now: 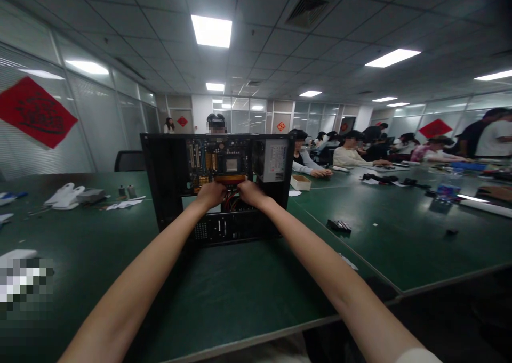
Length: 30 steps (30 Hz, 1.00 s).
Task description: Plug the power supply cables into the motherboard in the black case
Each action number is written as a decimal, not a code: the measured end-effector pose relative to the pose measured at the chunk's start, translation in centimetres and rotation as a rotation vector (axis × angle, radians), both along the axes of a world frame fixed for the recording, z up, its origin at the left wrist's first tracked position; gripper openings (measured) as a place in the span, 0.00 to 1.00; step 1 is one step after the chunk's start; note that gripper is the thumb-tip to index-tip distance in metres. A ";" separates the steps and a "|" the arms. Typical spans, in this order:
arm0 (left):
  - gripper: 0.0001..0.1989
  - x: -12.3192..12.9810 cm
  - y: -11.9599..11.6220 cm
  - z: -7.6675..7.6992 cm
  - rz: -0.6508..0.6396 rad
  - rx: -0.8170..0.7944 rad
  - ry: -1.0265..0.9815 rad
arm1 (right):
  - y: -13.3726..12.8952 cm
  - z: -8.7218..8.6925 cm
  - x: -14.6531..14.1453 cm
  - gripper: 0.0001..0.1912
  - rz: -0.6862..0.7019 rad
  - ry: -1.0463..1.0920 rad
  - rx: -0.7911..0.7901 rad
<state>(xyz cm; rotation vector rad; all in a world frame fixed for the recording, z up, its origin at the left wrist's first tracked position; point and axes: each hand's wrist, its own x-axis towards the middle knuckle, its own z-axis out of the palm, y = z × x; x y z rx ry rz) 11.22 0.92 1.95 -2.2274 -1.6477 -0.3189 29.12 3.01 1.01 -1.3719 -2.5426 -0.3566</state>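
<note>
inside an open black computer case (164,192), both hands work side by side: the left hand (212,194) is at one end of an orange-brown strip (231,179) and the right hand (251,193) at the other, along the lower edge of the motherboard (219,148). the fingers of each are curled in, a narrow shape rather than a spread one, but i cannot tell whether they pinch the strip or only press against it, since the fingertips are hidden. the case stands upright on a green table (240,288), its open side facing the wearer. a silver power supply (274,160) sits in its upper right part, right of the motherboard, and thin cables (231,200) bunch between and just below the hands. left of the case lie white plastic pieces (66,196), a grey block (90,195) and two small upright containers (127,192). to the right, a small open box (300,183) is near the case, with a dark, ridged part (339,226) closer to the wearer and a clear bottle (448,190) well apart from both. beyond the box, a person in a light sleeve (310,161) leans on the table; another person's head (216,123) shows above the case.
</note>
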 end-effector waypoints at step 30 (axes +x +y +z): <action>0.37 -1.0 -6.7 -1.7 0.201 -0.082 -0.380 | -5.3 -3.6 11.7 0.19 0.329 -0.248 0.588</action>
